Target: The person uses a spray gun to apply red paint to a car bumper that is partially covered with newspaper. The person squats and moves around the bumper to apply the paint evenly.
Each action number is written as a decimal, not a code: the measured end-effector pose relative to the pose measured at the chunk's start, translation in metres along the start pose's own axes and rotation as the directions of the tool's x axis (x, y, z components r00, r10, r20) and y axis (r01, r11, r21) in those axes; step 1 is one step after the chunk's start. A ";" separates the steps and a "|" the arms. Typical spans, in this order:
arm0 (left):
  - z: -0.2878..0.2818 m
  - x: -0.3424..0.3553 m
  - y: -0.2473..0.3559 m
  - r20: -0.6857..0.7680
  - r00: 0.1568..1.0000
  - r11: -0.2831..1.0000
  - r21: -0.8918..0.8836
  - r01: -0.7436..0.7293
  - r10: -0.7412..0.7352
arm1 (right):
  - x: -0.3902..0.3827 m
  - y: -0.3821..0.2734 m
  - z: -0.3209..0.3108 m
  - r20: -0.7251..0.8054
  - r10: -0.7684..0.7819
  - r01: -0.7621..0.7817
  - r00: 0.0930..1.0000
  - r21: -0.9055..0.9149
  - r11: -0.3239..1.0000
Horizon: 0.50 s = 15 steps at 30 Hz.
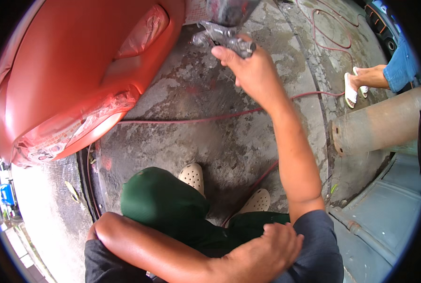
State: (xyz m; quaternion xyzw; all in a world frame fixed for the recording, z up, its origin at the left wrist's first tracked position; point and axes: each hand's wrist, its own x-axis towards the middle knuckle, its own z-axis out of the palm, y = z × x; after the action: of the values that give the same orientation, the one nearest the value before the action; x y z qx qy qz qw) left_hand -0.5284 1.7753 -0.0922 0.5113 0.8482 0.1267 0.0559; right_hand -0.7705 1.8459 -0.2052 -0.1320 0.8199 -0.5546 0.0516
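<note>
My right hand [255, 70] reaches forward, fingers wrapped round the handle of a spray gun [222, 35]. A dark, paint-stained cup [230, 12] sits on top of the gun, cut off by the upper edge. To the left of the gun is a red car bumper [78, 61] with a matt-looking surface. Plastic and printed paper cover its lamp openings, as at the masked patch [73, 127]. My left hand [267, 250] lies across my body by my right sleeve. Its fingers are curled, and whatever is under them is hidden.
A red hose [196, 120] crosses the stained concrete floor [172, 146], with more loops at the far right. Another person's legs in white sandals [350, 89] stand there. A rusty metal pipe [380, 122] and grey metal panels [384, 203] are on the right.
</note>
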 end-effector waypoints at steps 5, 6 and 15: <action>-0.016 0.019 -0.005 -0.382 0.915 0.976 -0.114 -0.186 0.130 | -0.011 -0.015 0.044 -0.201 0.173 -0.092 0.964 0.357 0.930; -0.018 0.020 -0.007 -0.447 0.878 0.962 -0.111 -0.248 0.174 | -0.010 -0.012 0.055 -0.226 0.217 -0.103 0.950 0.428 0.898; 0.005 0.021 0.009 -0.522 0.835 0.899 -0.262 -0.352 0.174 | 0.022 -0.002 0.110 -0.253 0.398 -0.129 0.882 0.683 0.719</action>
State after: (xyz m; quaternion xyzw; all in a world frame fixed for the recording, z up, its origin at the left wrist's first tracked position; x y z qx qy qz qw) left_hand -0.5296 1.7983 -0.0940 0.5580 0.7187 0.4054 -0.0878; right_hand -0.7661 1.7407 -0.2436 0.1253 0.5809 -0.8042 0.0131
